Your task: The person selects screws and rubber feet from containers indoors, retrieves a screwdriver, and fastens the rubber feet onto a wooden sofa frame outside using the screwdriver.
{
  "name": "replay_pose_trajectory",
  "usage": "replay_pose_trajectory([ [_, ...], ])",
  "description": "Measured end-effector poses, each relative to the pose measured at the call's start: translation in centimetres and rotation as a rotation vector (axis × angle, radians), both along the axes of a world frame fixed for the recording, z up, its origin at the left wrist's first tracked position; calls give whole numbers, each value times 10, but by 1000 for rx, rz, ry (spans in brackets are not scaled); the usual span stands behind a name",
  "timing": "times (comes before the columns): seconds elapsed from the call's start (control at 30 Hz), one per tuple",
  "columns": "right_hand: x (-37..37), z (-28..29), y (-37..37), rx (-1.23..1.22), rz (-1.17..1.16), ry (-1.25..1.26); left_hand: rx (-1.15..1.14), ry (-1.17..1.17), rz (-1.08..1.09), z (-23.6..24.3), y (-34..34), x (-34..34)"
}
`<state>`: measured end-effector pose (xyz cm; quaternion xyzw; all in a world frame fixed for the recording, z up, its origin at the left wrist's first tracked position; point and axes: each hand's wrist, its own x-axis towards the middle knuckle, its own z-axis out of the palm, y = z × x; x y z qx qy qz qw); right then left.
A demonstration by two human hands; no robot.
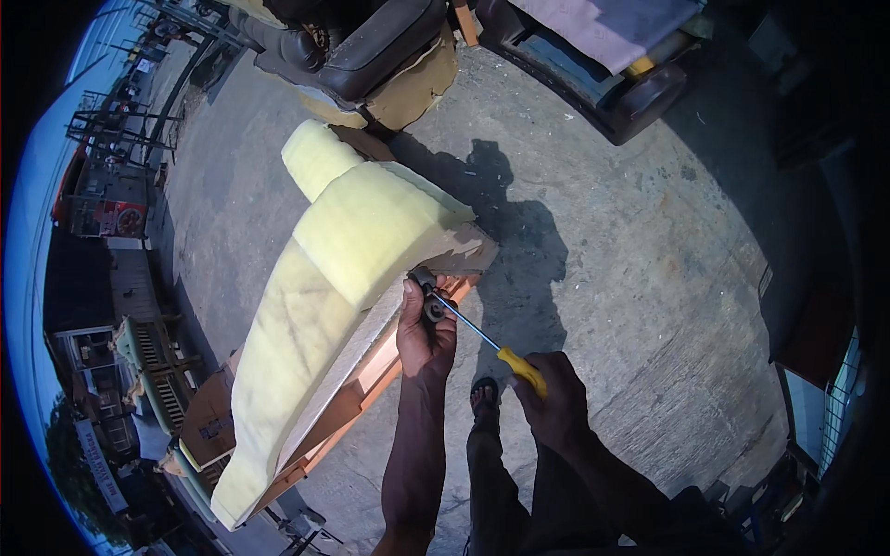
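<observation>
My right hand (554,400) is closed around the yellow handle of a screwdriver (522,369). Its thin shaft slants up and left, with the tip at a small dark round fitting (436,308) that looks like a caster. My left hand (425,341) grips that fitting against the wooden underside of a furniture frame (371,375). Fingers hide part of the fitting, and I cannot tell whether the tip sits in a screw. Pale yellow foam (357,232) covers the frame's curved outer side.
A dark padded sofa (371,56), its lining torn, stands beyond the foam piece. Another dark seat frame (640,102) with pale cloth (607,28) on it is at far right. Concrete floor (649,278) surrounds my sandalled foot (483,393). More furniture frames (153,366) stand at left.
</observation>
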<state>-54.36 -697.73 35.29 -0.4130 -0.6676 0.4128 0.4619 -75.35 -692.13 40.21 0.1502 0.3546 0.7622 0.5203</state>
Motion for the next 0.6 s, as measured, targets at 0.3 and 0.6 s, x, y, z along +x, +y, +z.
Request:
replay_pose_trajectory([
  [0.3,-34,0,2,-12,30,-36,-7,19,-35,2,1,-21],
  [0.6,-35,38,16,-972,291,429,-5,73,-21,15,-1,-34],
])
